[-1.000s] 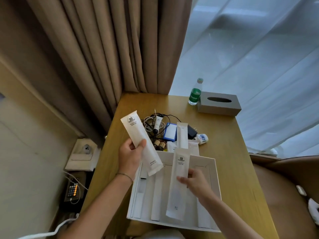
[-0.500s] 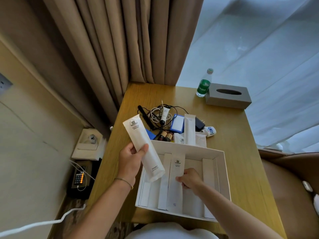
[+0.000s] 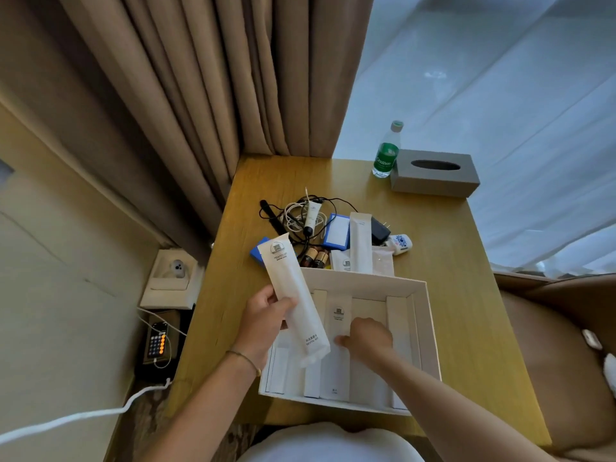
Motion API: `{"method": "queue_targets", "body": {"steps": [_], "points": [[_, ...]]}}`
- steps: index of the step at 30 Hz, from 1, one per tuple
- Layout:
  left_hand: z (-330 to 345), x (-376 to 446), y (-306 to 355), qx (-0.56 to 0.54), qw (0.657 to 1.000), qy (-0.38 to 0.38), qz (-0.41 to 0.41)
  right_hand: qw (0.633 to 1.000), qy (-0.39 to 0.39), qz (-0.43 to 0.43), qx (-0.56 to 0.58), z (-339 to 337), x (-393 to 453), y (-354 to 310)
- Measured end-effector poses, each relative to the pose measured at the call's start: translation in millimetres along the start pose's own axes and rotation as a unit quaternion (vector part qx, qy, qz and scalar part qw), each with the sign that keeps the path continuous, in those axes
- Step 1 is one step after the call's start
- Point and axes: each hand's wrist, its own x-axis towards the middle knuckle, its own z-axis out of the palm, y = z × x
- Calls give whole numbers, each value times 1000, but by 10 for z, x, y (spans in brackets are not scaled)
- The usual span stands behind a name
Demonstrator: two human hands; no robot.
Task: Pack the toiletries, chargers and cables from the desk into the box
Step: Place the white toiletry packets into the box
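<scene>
An open white box lies at the desk's near edge with several long white packets flat inside. My left hand grips a white dental kit packet tilted above the box's left side. My right hand rests inside the box, fingers curled on a flat white packet. Behind the box lie tangled cables, a small tube, a blue-edged box, another white packet, a black charger, two brown batteries and a small white bottle.
A green-labelled water bottle and a grey tissue box stand at the desk's far right. Curtains hang behind. Left of the desk is a wall socket and a lit phone on a white cable. A brown seat is at right.
My right hand has lowered its white packet flat into the box. My left hand with the dental kit packet has come down closer to the box.
</scene>
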Motion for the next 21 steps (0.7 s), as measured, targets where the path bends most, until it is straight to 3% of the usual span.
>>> {"method": "queue_targets", "body": {"steps": [9,21], "points": [[431,96,-213,108,987,-106,-50,973,108,-20,201,-580,-385,154],[837,342,-735,229,947,-189,-123,964,124,-16,234,-607,-704,392]]}}
